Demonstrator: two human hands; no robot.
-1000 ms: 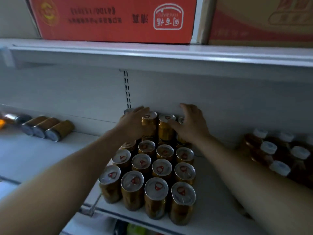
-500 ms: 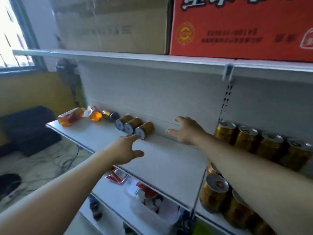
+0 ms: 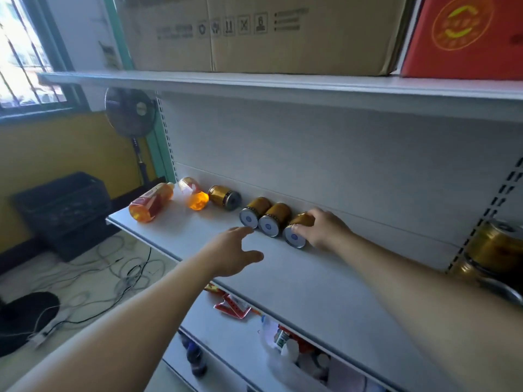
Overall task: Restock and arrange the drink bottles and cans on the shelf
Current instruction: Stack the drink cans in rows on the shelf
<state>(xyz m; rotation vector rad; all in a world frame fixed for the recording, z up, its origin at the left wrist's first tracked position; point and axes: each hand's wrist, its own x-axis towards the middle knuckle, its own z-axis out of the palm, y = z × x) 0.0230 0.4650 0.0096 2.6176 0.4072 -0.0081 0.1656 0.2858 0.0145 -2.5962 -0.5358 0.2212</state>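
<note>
Several gold cans lie on their sides along the back of the white shelf [image 3: 297, 275]. My right hand [image 3: 322, 232] grips the rightmost lying can [image 3: 295, 234], fingers curled over its body. Two more lying cans [image 3: 271, 222] sit just left of it, and a fourth can [image 3: 225, 196] lies farther left. Two orange drink bottles [image 3: 151, 205] lie at the shelf's left end. My left hand [image 3: 232, 253] hovers open above the shelf, in front of the lying cans, touching nothing. Upright gold cans [image 3: 493, 247] stand at the far right.
Cardboard boxes [image 3: 254, 32] and a red box [image 3: 464, 38] sit on the upper shelf. Lower shelves hold snack packets [image 3: 230, 305] and bottles. A standing fan [image 3: 130, 114], a black crate [image 3: 62, 205] and loose cables [image 3: 113, 270] are at the left on the floor.
My view swung left from the upright cans. My right hand moved left along the shelf and took hold of the rightmost lying can. My left hand moved toward the lying cans.
</note>
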